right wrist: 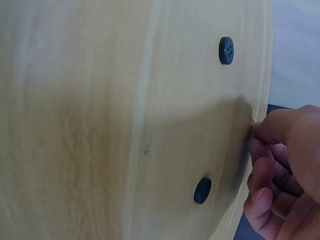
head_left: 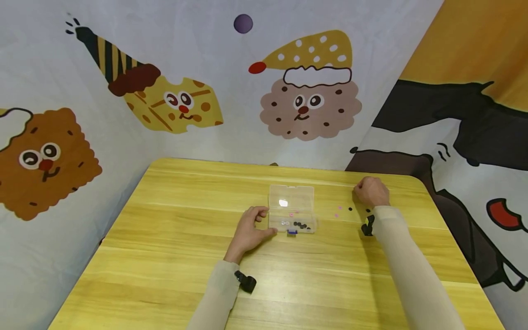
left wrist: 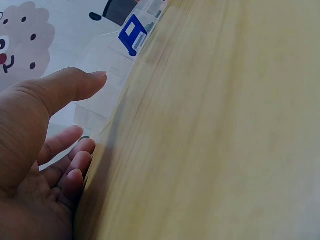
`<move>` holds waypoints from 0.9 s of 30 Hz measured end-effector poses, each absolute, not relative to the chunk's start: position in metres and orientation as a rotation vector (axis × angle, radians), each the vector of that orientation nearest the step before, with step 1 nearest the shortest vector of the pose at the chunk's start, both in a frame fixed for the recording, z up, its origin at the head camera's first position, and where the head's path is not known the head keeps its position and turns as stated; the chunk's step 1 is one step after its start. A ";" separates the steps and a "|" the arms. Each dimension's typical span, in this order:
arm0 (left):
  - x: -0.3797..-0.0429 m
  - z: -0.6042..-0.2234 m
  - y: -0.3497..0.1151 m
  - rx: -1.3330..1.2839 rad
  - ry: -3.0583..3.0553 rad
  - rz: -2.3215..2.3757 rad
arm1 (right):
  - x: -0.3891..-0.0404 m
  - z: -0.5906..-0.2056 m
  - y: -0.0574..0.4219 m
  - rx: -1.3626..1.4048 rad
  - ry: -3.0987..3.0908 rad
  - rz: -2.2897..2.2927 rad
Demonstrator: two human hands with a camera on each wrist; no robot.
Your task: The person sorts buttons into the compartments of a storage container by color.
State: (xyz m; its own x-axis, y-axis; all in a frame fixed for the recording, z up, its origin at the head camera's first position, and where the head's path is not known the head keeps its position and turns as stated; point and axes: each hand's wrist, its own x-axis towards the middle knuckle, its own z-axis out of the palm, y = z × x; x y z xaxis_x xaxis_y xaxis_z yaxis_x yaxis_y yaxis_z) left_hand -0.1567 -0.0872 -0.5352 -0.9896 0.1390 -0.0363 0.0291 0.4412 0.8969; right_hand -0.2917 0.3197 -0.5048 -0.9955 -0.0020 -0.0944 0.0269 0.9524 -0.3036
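Observation:
A clear plastic box [head_left: 291, 223] with a blue latch [left wrist: 133, 35] stands with its lid [head_left: 290, 197] raised. Inside lie black buttons [head_left: 302, 225], white ones [head_left: 285, 223] and a pink one. My left hand [head_left: 250, 231] is at the box's left side, thumb and fingers spread, thumb by the front left corner. Far right, my right hand [head_left: 372, 191] is low over the table, thumb and index finger pinching a small pink button [right wrist: 251, 131], mostly hidden by the fingertips. Two black buttons [right wrist: 226, 50] lie on the table near that hand.
Two pink buttons [head_left: 338, 211] lie between the box and the black buttons. The wooden table [head_left: 165, 256] ends at a cloth backdrop [head_left: 243, 114] printed with cartoon figures, close behind the right hand.

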 end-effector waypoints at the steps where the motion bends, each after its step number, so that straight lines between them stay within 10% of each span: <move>1: -0.157 -0.535 -0.087 0.153 2.576 1.602 | -0.292 -0.505 0.320 0.020 3.009 -0.472; 27: -0.157 -0.537 -0.087 0.165 2.597 1.595 | -0.280 -0.499 0.327 -0.032 3.022 -0.499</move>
State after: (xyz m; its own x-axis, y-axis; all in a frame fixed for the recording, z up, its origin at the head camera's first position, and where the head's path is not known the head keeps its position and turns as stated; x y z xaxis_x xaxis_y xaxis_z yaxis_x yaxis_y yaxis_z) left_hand -0.1567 -0.0866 -0.5371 -0.9902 0.1384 -0.0201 0.0447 0.4491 0.8923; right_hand -0.2798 0.3274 -0.4994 -0.9967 -0.0336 -0.0737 -0.0081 0.9467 -0.3219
